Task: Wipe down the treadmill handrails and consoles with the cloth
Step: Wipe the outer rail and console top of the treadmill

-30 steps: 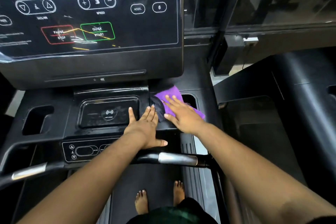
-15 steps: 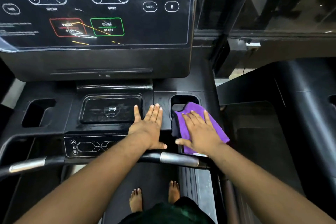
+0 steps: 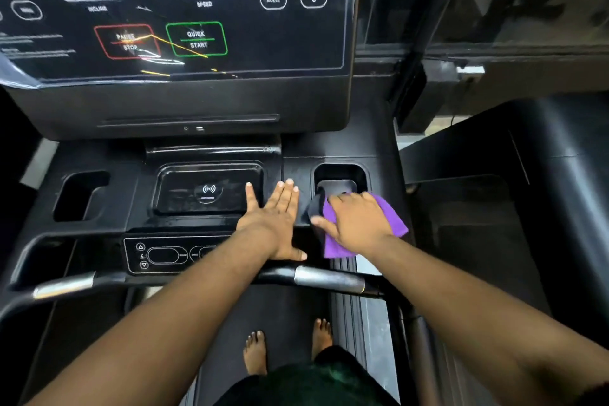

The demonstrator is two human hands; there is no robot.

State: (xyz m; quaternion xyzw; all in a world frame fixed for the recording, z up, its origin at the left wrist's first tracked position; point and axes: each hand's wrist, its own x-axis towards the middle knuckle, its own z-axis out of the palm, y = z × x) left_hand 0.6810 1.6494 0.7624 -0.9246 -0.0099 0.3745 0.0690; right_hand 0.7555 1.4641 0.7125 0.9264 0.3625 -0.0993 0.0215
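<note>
We've one head cam, wide-angle, looking forward and down, close over the treadmill console and handrail.

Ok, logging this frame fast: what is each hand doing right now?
Left hand: open, fingers straight, flat on the console.
Right hand: fingers curled on the cloth, pressing it by the cup holder.
</note>
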